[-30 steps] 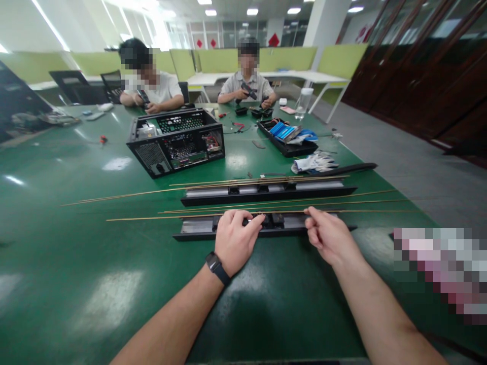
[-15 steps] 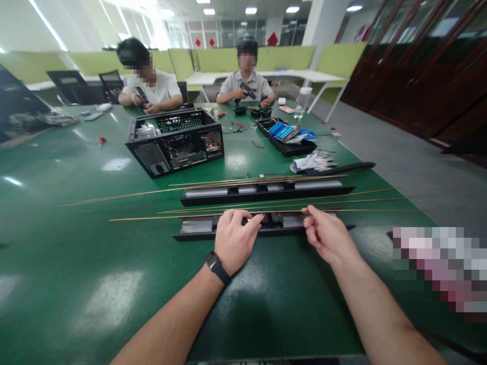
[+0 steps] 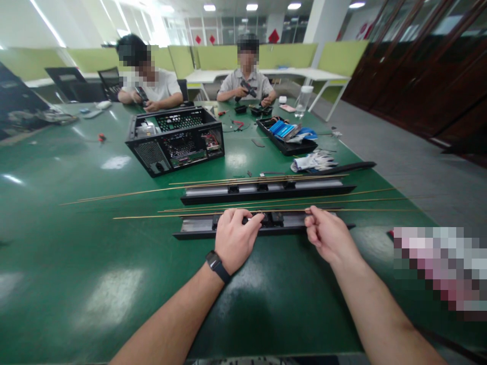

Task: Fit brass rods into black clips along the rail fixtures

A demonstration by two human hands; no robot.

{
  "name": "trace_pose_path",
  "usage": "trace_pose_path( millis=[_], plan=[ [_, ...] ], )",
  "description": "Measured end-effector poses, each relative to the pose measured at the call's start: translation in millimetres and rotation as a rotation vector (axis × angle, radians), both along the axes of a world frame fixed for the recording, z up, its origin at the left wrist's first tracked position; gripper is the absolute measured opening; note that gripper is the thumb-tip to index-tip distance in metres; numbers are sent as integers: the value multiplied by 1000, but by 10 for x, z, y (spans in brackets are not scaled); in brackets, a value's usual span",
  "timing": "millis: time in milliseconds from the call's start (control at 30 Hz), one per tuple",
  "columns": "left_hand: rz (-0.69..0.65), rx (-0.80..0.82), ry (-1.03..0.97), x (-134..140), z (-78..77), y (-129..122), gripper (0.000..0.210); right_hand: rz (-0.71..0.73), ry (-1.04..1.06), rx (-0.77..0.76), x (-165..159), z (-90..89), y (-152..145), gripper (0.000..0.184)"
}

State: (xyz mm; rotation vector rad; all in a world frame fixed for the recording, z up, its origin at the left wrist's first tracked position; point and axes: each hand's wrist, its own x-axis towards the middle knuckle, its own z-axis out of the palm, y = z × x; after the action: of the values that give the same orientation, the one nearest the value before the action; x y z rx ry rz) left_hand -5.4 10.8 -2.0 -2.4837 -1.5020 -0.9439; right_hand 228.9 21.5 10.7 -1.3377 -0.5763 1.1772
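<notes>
My right hand (image 3: 329,234) is closed in a pinch on a thin brass-coloured rod (image 3: 148,217), which stretches sideways over the near rail and beyond both of its ends. That rail (image 3: 196,224) is a long dark channel with a pale metal inside, lying across the table. Over its middle, my left hand (image 3: 236,242) has its fingers curled down on a black block; a neighbouring black block (image 3: 277,219) shows just right of the fingertips. What exactly lies beneath the left fingers is partly hidden. More thin rods (image 3: 357,193) run close behind the pinched one.
Behind lies a similar rail (image 3: 266,195) with rods across it. An open computer case (image 3: 175,147), a black tray (image 3: 291,147) with blue parts, and white gloves (image 3: 314,161) stand farther back on the green table (image 3: 72,258). Two people sit across, handling dark tools.
The pinched rod has slid slightly to the right along with my right hand. My left hand stays in place on the near rail.
</notes>
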Motion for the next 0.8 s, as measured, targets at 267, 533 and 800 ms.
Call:
trace_pose_path(
  millis=[267,533,800],
  plan=[
    [2,-1,-7,5,-10,-2,26,27,-32,10,3,-14,1,27],
    [-4,-2,8,3,-1,2,26,25,-20,31,5,-38,-2,23],
    [2,6,5,1,5,2,26,14,-21,8,4,-19,0,18]
  ],
)
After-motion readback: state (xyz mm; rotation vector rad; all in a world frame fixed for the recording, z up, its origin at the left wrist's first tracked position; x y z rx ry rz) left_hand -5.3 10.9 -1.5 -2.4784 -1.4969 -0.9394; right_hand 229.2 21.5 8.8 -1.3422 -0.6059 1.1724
